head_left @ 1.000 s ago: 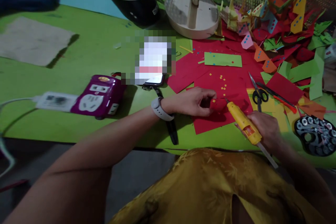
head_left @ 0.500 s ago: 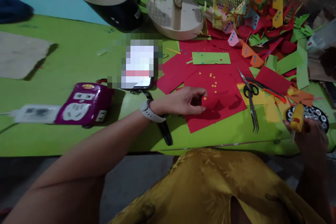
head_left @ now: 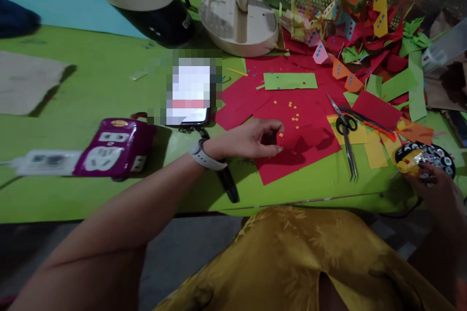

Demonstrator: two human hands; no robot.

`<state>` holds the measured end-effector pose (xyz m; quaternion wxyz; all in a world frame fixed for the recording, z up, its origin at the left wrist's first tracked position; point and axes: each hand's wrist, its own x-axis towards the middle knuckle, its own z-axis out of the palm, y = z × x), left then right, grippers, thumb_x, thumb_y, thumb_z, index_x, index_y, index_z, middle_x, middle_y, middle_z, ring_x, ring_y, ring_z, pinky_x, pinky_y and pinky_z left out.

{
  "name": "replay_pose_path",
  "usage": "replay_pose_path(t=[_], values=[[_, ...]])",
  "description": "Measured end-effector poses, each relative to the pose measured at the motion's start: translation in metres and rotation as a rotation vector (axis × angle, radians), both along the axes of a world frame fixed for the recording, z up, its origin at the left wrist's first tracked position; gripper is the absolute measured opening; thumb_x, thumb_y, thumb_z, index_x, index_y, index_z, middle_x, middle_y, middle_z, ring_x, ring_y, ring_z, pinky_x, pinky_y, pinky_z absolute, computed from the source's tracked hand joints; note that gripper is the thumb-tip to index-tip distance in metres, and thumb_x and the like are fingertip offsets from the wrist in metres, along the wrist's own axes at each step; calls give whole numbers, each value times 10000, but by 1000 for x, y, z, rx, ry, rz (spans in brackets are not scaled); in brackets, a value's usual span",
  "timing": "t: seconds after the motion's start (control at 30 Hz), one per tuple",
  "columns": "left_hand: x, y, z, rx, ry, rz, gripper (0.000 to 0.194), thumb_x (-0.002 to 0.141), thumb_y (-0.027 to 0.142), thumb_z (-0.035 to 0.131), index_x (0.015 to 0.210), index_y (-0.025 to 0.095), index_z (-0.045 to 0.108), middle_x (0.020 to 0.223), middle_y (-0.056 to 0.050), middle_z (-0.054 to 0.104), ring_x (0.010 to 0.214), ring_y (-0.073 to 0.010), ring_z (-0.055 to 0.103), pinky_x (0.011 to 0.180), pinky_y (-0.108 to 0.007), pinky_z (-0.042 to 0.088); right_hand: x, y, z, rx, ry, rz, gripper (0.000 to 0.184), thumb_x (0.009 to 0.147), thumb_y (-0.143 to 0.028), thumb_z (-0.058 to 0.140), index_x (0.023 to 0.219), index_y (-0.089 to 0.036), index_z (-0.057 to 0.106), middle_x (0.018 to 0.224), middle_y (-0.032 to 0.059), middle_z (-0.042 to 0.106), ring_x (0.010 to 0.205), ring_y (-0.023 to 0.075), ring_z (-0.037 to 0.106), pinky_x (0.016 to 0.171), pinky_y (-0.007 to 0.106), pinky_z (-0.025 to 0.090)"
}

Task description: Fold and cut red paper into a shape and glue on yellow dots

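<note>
My left hand [head_left: 255,138] rests on the red paper [head_left: 306,148], wearing a pale wristband. Its fingers curl loosely, thumb and forefinger apart. By the forefinger tip is a tiny yellow paper square [head_left: 280,134]; I cannot tell if they touch. Several more yellow squares lie scattered beyond it. At the far right, my right hand [head_left: 436,187] has its fingers round one end of a small yellow bottle [head_left: 406,165], tilted low over a black oval patterned case [head_left: 445,158]. The bottle's thin tip points left. Part of the bottle is hidden by the fingers.
Scissors [head_left: 346,125] and bent-tip tweezers [head_left: 349,155] lie right of the red paper. A green strip [head_left: 291,81], phone [head_left: 193,92], purple power socket [head_left: 115,148], lamp base [head_left: 239,24] and black flask [head_left: 146,5] share the table. Folded paper shapes [head_left: 343,65] heap at the back right.
My right hand has tipped the yellow bottle from upright to nearly flat and lowered it over the black case. My left hand keeps its place and pose. The view has shifted slightly.
</note>
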<state>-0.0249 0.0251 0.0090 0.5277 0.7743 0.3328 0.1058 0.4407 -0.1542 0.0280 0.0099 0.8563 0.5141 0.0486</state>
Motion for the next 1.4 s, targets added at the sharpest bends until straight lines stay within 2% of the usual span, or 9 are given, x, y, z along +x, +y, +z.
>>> replay_pose_path(t=[0.1,0.23,0.33,0.43,0.6,0.83,1.0,1.13,1.4], values=[[0,0,1,-18,-4,-1,244,788,381,620,760,207,450,584,59,443,501,-87,430,460,-217,308,-18,5,19,67,33,2,585,715,-666,548,1068,-228,707,968,156,739,952,348,686,769,452,512],[0,0,2,-40,3,-24,223,793,374,609,785,206,464,623,40,486,528,-94,456,477,-224,313,-80,34,31,229,159,3,445,769,-607,566,977,-241,710,798,84,725,715,255,677,678,374,490],[1,-1,6,-7,18,-46,210,794,359,598,771,208,454,624,40,480,535,-91,434,490,-229,303,-128,67,24,99,378,237,468,782,-660,560,909,-225,676,652,25,655,610,194,625,629,314,446],[2,-1,9,52,25,-55,208,786,348,593,750,207,445,602,55,436,515,-81,389,488,-228,285,-155,96,15,-159,369,240,470,729,-696,617,872,-248,631,564,-26,590,549,184,565,551,285,342],[1,-1,9,51,19,-83,181,786,343,592,778,202,480,606,40,516,524,-100,449,502,-229,317,-152,110,12,-239,480,275,245,809,-468,610,744,-232,590,510,-26,567,503,153,503,544,286,318],[0,1,9,49,42,-87,166,783,338,577,793,200,484,611,40,521,524,-105,458,503,-231,326,-135,100,17,-124,1168,58,283,692,-449,720,757,-199,603,402,-67,485,330,75,345,374,228,225],[1,0,12,41,11,-86,154,772,325,574,785,195,492,607,48,511,517,-100,462,507,-229,327,-136,107,16,46,1556,56,301,565,-442,691,673,-245,491,398,-77,447,277,73,315,332,229,200],[1,0,9,-10,9,-95,166,786,332,576,816,200,479,614,42,532,511,-100,462,490,-227,324,-145,112,9,-13,1550,25,377,583,-587,621,667,-258,455,437,-64,450,303,81,313,331,249,224],[2,0,7,62,19,-79,152,787,317,590,778,198,496,611,45,510,520,-97,445,514,-236,319,-151,107,-2,-13,1322,64,377,657,-451,811,692,-237,502,425,-83,510,313,80,411,323,208,278]])
